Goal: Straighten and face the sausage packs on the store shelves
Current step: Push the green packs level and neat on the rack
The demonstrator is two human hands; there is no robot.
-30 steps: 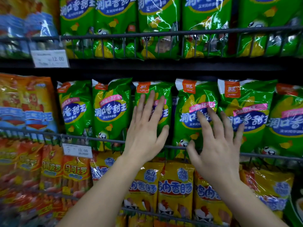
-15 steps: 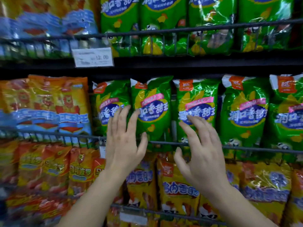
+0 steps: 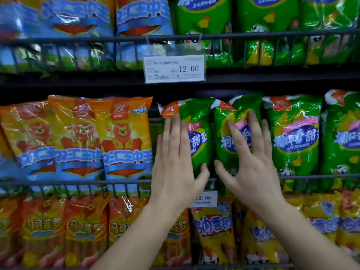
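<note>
As both hands lie flat — left hand (image 3: pixel 175 168) on pack one (image 3: pixel 200 117) | right hand (image 3: pixel 251 168) on pack two (image 3: pixel 222 121) | fingers (image 3: pixel 176 129) straight, spread.

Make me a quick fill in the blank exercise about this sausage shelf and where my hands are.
1. The left hand lies flat against a ____ pack.
2. The price tag on the upper rail reads ____.
3. The orange packs stand to the ____ of the left hand.

Missing words: green; 12.00; left
</note>
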